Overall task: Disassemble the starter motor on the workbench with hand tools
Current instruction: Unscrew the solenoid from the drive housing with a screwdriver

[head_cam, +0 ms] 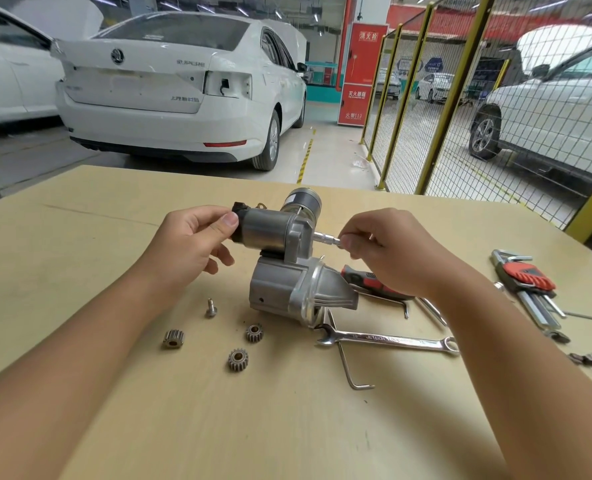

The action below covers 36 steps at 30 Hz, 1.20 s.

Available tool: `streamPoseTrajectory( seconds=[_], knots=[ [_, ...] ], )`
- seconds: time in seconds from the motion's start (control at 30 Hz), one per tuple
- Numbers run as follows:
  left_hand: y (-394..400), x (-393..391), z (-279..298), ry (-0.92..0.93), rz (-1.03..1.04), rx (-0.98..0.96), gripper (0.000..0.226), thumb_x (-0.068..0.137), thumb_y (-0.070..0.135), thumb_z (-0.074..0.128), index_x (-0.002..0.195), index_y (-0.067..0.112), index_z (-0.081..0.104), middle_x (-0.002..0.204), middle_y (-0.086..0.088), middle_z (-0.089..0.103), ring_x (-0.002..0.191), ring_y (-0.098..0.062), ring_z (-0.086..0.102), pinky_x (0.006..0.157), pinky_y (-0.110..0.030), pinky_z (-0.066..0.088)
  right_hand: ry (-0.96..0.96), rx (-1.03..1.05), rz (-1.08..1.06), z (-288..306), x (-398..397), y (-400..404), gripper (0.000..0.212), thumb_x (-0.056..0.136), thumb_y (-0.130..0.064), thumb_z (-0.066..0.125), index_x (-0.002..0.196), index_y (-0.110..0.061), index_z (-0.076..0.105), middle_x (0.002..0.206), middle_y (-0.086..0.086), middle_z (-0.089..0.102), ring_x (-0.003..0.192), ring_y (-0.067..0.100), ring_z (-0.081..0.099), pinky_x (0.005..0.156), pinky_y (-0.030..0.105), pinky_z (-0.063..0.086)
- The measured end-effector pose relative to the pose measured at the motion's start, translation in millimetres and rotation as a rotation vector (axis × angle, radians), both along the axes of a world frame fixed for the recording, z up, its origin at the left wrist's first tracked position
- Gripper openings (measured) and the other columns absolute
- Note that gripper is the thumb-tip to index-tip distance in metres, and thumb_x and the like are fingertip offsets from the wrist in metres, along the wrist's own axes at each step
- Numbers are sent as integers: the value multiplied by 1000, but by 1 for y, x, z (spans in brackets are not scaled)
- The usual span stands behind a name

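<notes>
Centrally, left hand (190,237): closed round the black-capped end of the solenoid cylinder (265,230), thumb on top. Right hand (388,251): fingers pinched on a small silver driver shaft (326,238), its tip set against the solenoid's flange. Starter motor (287,271): stood mid-worktop (80,237), nose housing toward the wearer, a second dark cylinder (305,201) behind. Before it, apart: three small pinion gears (173,339) (254,332) (238,359) and one bolt (211,308). Right of the motor: combination spanner (388,339), loose hex key (350,368), red-handled tool (370,282) partly hidden under the right hand, red-holdered hex key set (526,278).
</notes>
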<state>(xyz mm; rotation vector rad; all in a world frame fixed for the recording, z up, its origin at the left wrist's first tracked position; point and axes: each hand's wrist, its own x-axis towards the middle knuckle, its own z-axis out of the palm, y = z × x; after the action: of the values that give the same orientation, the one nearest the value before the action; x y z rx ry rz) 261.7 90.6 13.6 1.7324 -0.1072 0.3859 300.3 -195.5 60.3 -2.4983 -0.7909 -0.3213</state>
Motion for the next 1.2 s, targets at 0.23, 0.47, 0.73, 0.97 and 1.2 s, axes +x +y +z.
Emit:
streamPoseTrajectory(
  seconds=[0.23, 0.47, 0.73, 0.97, 1.2],
  knots=[
    [-4, -2, 1, -11, -45, 26, 33, 107, 27, 54, 102, 47, 79, 95, 10, 74, 66, -13, 67, 53, -21, 49, -20, -79, -38, 4, -6, 1, 17, 100, -23, 53, 95, -22, 69, 89, -5, 69, 84, 18, 59, 77, 40, 52],
    [-4, 1, -2, -24, -56, 15, 25, 105, 28, 55, 111, 39, 76, 92, 9, 72, 67, -15, 66, 53, -24, 49, 18, -148, -9, 7, -13, 5, 20, 102, -19, 47, 96, -13, 66, 86, 2, 69, 85, 20, 58, 75, 35, 47],
    [-15, 13, -5, -14, -15, 1, 30, 99, 42, 55, 129, 42, 62, 98, 18, 74, 64, -14, 65, 55, -28, 46, 393, 123, -44, 13, -13, 7, 26, 102, -16, 47, 85, -10, 66, 67, 6, 68, 42, 12, 49, 37, 21, 37],
    [-19, 19, 1, -69, 366, 241, 47, 97, 45, 69, 140, 28, 61, 90, -6, 75, 75, -24, 70, 86, -40, 59, 641, 388, 8, 15, -17, 3, 19, 93, -13, 63, 86, 5, 65, 58, 14, 61, 37, 20, 43, 37, 24, 40],
    [-18, -11, 11, 2, -188, 498, 109, 59, 77, 68, 156, 52, 27, 140, 15, 51, 111, 5, 59, 90, -17, 46, 676, 423, 20, 11, -17, 6, 17, 87, -11, 67, 83, 5, 64, 61, 17, 61, 35, 22, 46, 39, 25, 43]
  ],
)
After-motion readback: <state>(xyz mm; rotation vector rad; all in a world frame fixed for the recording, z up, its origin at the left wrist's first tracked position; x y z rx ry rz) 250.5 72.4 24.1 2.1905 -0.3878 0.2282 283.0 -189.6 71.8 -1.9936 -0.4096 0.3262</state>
